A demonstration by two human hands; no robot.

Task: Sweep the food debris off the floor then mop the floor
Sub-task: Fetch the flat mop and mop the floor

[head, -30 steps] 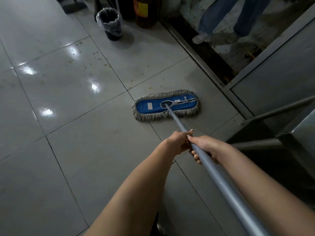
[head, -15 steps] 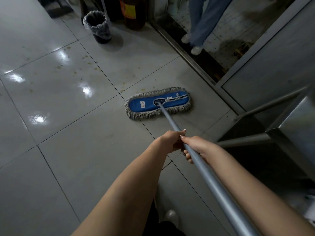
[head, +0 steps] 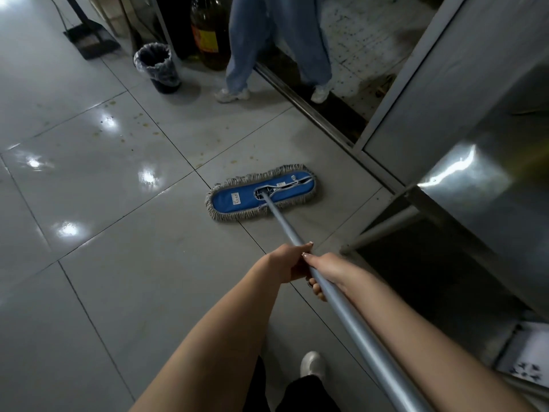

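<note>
A flat mop with a blue pad and grey fringe [head: 237,199] lies on the grey tiled floor [head: 118,278] ahead of me. Its silver handle [head: 350,316] runs back toward my lower right. My left hand [head: 289,261] and my right hand [head: 325,270] grip the handle side by side, thumbs touching. Small brownish spots of food debris [head: 139,117] dot the tiles beyond the mop, toward the bin.
A person in blue jeans and white shoes [head: 234,93] steps over the door threshold [head: 312,114]. A lined black bin [head: 159,68], a dustpan [head: 90,40] and a large bottle [head: 209,34] stand at the back. A steel counter [head: 490,188] is on my right.
The view has shifted forward and the mop head sits closer to the counter side. The person in jeans has stepped from outside the doorway onto the tiled floor.
</note>
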